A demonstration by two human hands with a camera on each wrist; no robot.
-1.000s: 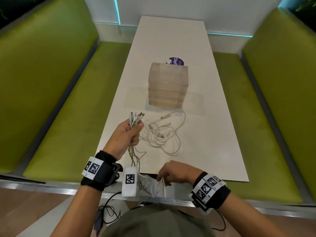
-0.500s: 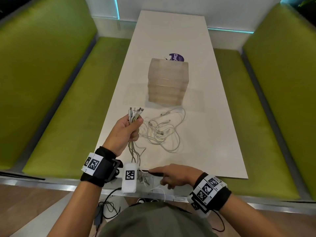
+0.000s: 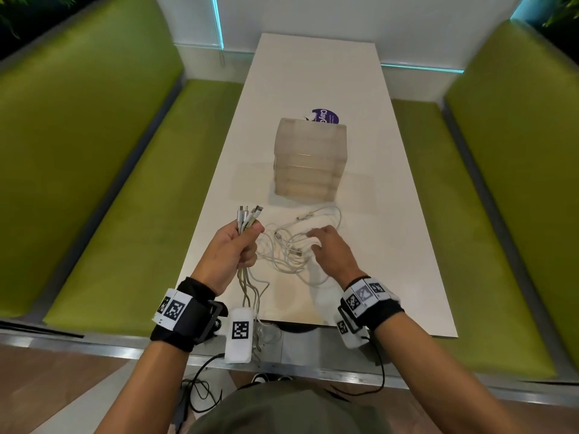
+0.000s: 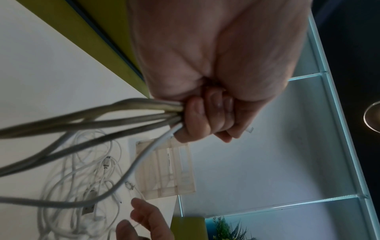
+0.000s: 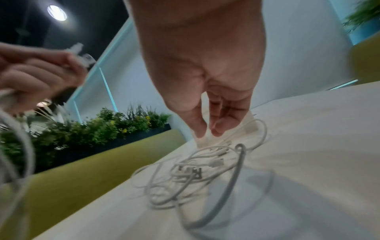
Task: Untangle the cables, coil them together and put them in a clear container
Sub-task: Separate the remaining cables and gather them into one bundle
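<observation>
Several cable ends [image 3: 249, 214] stand clamped in the left grip [image 3: 233, 255]; the right grip [image 3: 329, 250], fingers apart, reaches over the tangled cables [image 3: 289, 249] on the counter [image 3: 391, 214].

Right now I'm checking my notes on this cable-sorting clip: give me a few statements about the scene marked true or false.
1. The left hand grips a bundle of cables, connectors pointing up. True.
2. The right hand holds that same bundle. False: it reaches over the loose cable tangle on the table.
3. The clear container holds coiled cables. False: no cables show inside it.
4. The tangle lies nearer the person than the container. True.
</observation>
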